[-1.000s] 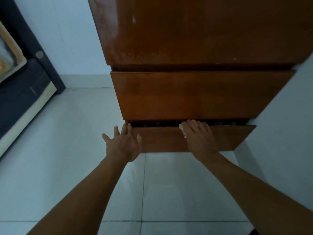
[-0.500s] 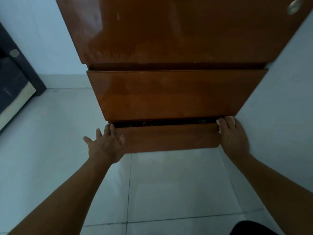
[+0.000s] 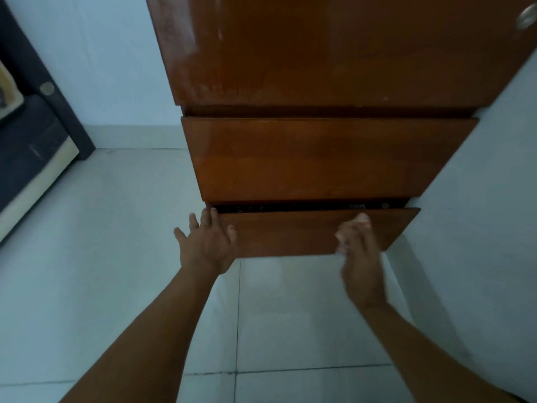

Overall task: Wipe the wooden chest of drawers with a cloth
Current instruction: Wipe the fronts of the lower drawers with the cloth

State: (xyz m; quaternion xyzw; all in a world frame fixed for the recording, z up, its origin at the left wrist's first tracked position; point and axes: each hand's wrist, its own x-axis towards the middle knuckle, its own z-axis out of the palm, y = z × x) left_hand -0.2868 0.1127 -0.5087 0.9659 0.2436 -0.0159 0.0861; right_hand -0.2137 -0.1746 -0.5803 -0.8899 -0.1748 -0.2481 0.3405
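The brown wooden chest of drawers fills the upper middle of the view, seen from above. Its bottom drawer stands slightly pulled out, with a dark gap above it. My left hand rests flat with fingers spread on the drawer's left end. My right hand is blurred and presses a small white cloth against the right part of the drawer front. Only bits of the cloth show under the fingers.
Pale floor tiles spread below and to the left. A white wall runs close along the chest's right side. Dark furniture with a cream edge stands at the far left. A round metal knob sits top right.
My right hand has slid the cloth from the drawer's right end back leftward and down across the front. The left hand stays on the left end. The view shifted right.
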